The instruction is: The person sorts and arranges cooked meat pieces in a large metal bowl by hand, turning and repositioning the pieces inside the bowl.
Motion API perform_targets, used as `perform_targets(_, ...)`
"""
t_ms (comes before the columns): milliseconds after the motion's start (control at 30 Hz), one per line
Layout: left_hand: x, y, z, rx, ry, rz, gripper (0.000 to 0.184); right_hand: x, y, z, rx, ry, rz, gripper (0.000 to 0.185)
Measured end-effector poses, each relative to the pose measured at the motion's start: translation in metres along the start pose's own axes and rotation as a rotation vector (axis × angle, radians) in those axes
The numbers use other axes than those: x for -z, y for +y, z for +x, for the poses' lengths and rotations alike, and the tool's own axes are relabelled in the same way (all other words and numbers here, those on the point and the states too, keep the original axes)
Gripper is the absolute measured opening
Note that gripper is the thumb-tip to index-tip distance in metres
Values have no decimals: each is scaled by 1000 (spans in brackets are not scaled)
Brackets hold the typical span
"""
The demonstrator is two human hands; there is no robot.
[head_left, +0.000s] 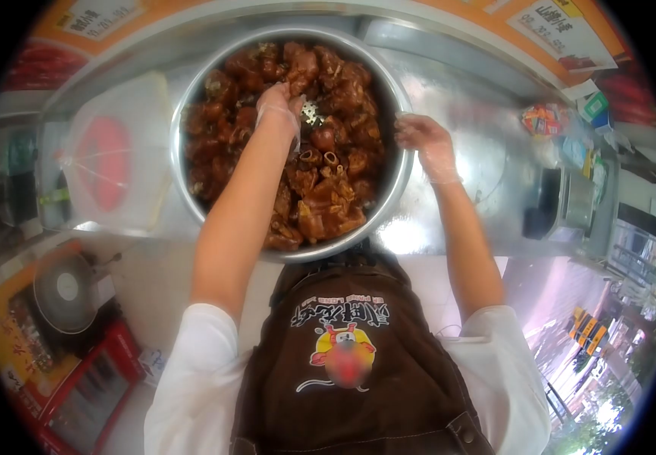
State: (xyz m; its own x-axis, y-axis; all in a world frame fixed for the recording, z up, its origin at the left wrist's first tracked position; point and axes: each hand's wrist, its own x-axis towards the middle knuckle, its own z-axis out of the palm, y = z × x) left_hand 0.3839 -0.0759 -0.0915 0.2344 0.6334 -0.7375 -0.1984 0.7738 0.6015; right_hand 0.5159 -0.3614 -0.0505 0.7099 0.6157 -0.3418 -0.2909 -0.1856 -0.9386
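A large round metal basin [405,182] on the steel counter holds many glossy brown braised meat pieces [332,208], some with bone ends showing. My left hand [279,105], in a clear plastic glove, reaches over the basin, its fingers closed on a meat piece [300,70] near the far side. Just right of that hand, a bit of perforated metal [311,114] shows between the pieces. My right hand [424,140], also gloved, is at the basin's right rim with its fingers bent together against the edge.
A bag with a red print [104,163] lies on the counter [464,98] at the left. Coloured packets [544,120] and a metal container [577,199] stand at the right. Printed signs [552,34] line the far edge. A red cabinet [89,387] stands lower left.
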Motion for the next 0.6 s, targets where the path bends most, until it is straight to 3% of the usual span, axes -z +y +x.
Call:
perform_targets(100, -10, -2, 8, -37, 28, -82, 31, -12, 6, -6, -25, -28, -7, 25)
perform_targets(267, -26, 0, 8, -168, -46, -123, 35, -20, 15, -8, 71, 2, -326, 27)
perform_targets(600, -3, 1, 22, -67, -78, 34, 30, -28, 6, -11, -11, -40, -406, 30)
